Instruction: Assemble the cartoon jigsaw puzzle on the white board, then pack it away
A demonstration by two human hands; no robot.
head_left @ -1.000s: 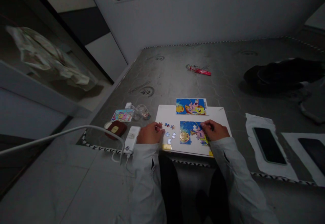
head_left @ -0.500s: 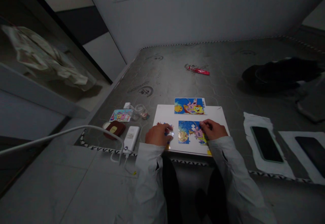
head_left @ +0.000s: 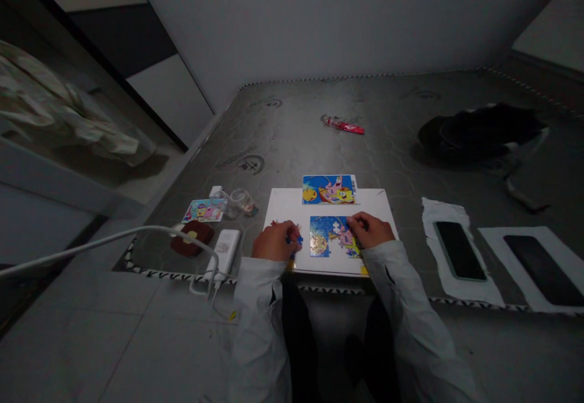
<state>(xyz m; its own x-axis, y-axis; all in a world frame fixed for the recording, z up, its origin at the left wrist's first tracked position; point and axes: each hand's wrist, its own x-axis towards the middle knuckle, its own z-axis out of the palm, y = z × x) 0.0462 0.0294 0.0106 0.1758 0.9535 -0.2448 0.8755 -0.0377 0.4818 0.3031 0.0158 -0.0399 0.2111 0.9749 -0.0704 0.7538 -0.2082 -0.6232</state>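
My left hand is over the left side of a white board, and a small blue jigsaw piece shows at its fingertips. The other loose pieces are mostly hidden under that hand. My right hand rests its fingers on the right edge of a part-built cartoon jigsaw puzzle, which has gaps near its top. Whether those fingers hold a piece, I cannot tell. A matching printed picture lies at the board's far edge.
A grey patterned mattress bears everything. On its left are a printed card, a glass, a dark red pouch and a corded white power adapter. Several phones lie on white sheets to the right.
My left hand has moved right, over the loose pieces, and now covers most of them. The whole scene sits further left in view. My right hand stays at the puzzle.
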